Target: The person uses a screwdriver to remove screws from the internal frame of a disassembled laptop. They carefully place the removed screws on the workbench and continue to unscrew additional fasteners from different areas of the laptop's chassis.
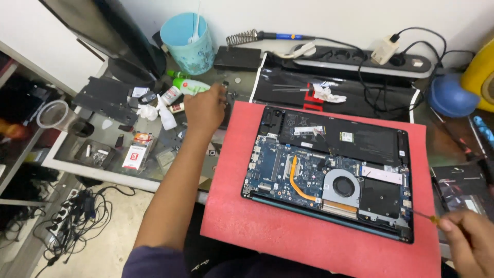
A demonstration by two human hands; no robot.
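An opened laptop (329,170) lies bottom-up on a red mat (242,221), its blue circuit board, copper heat pipe and round fan exposed. My left hand (205,109) reaches out past the mat's far left corner, fingers curled down over small parts on the glass table, beside a small green-and-white bottle (189,86); whether it holds anything is hidden. My right hand (471,242) is at the near right corner, gripping a thin screwdriver (424,216) whose tip points at the laptop's near right corner.
A teal cup (188,44), a soldering iron (267,36) and a power strip (360,56) stand along the back wall. A white dropper bottle (165,114), tissues and small boxes crowd the left. A blue round object (453,95) sits far right. Cables lie on the floor at left.
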